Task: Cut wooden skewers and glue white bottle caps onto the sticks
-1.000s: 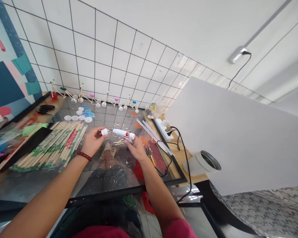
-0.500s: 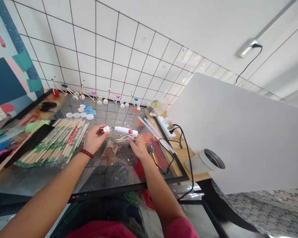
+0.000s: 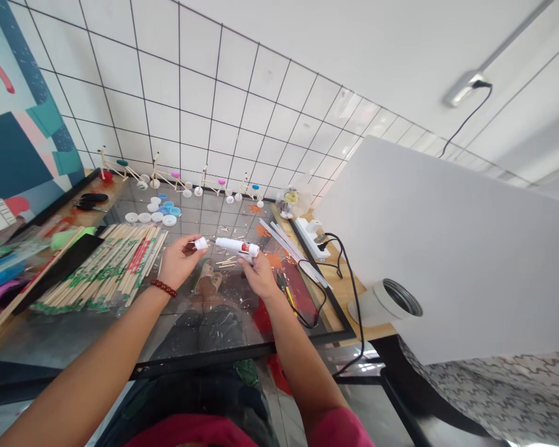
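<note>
Head view: left hand [image 3: 179,262] grip clenched on a small white-capped piece [image 3: 199,244] with a dark brown end, held up over the desk [image 3: 51,341], glass-topped. Right hand [image 3: 261,277] grip clenched on a white hot glue gun [image 3: 236,247] with a red mark, body roughly level, its left end near the capped piece but not touching. Cut stick bits [image 3: 226,262] lie on the glass under the gun. Red beaded bracelet [image 3: 163,288] on left wrist. Left of the hands: wrapped bundles of wooden chopsticks [image 3: 105,267], black-handled scissors [image 3: 90,200] beyond them. Far side: white and blue bottle caps [image 3: 156,211] and stick-built toy bicycles [image 3: 121,171] along the tiled wall [image 3: 195,105]. Right side: long glue sticks [image 3: 292,251], white power strip [image 3: 311,239], black cord [image 3: 356,310] trailing off the desk edge.
</note>
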Motion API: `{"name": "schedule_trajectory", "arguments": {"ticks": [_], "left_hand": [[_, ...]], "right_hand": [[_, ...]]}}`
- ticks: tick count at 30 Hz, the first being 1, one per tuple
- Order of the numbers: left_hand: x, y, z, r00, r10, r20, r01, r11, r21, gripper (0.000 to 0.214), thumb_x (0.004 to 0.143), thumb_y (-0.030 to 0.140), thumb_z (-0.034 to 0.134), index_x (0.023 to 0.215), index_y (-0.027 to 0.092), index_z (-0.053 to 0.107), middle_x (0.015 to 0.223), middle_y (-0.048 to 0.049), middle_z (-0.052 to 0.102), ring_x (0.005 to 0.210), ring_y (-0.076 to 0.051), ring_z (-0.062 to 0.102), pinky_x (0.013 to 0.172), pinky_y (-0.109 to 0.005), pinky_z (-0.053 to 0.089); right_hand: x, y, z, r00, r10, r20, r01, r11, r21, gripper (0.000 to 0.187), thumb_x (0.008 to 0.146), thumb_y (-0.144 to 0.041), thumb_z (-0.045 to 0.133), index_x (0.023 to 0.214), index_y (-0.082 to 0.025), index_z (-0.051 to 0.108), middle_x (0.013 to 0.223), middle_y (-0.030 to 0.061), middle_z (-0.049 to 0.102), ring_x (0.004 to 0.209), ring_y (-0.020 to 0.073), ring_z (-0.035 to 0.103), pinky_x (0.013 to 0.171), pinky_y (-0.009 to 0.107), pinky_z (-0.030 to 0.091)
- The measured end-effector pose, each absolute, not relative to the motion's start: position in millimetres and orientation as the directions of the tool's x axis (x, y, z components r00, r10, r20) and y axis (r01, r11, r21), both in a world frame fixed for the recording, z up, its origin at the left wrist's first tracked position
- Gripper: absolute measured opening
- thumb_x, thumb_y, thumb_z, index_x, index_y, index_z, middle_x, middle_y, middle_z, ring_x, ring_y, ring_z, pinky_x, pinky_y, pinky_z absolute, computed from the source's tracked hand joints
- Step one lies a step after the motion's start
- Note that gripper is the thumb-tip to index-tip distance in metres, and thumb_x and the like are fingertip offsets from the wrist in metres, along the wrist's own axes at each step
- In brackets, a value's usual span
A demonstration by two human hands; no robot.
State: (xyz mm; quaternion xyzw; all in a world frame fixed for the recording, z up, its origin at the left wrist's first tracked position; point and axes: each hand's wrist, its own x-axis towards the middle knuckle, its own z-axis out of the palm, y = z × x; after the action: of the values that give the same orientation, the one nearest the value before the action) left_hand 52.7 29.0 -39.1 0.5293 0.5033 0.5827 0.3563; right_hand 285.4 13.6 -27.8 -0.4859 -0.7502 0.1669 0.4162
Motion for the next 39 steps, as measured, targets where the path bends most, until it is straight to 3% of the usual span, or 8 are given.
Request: {"name": "schedule_trajectory", "arguments": {"ticks": [39], "left_hand": [[56.2, 25.0, -30.0, -0.174, 0.967, 0.184, 0.098, -0.169, 0.981, 0.053, 0.062, 0.045, 0.079, 0.105, 0.015, 0.074, 0.095, -0.0100, 0.077, 0.085, -0.024, 0.069, 0.084, -0.040, 0.054]], "right_hand": [[287.8, 14.5, -29.1, -0.209, 0.829, 0.519, 0.577, 0.533, -0.619, 0.030, 0.091, -0.032, 0.056, 0.115, -0.017, 0.065, 0.098, 0.0091, 0.071, 0.088, 0.0239, 0.065, 0.081, 0.034, 0.051]]}}
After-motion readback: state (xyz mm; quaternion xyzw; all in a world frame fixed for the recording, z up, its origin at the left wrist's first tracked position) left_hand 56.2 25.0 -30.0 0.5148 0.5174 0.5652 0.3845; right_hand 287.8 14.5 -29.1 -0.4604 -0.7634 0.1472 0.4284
